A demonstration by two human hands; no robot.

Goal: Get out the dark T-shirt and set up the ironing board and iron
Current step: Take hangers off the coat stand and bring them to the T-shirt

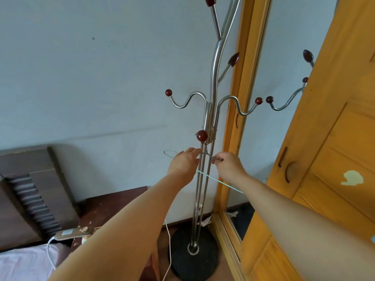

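Both hands raised to the coat stand (pixel 213 78), at the level just below its lowest red knob. Right hand (pixel 229 165) pinching a bare wire hanger (pixel 223 183) by the wire close to its neck, thumb and fingers curled round it. Left hand (pixel 183 162) laid against the hanger's other shoulder, fingers nearly straight and reaching to the pole, with no curl round the wire showing.

Hanger's long axis running crosswise to the upright pole, higher at the left end, lower at the right, with its neck right at the pole. Nothing hanging on it.

No dark T-shirt anywhere in view; no ironing board and no iron either. Likeliest place for the shirt, as a guess: the orange wardrobe (pixel 334 159), just to the right of the stand, beyond its mirror door (pixel 284 78). That puts the right hand nearer, yet it is the one busy with the hanger, so the hanger probably needs hooking or parking first.

To the lower left, a dark bedside tabletop (pixel 113 205) with a phone (pixel 71 233) on a white cable, beside the headboard (pixel 26 189).
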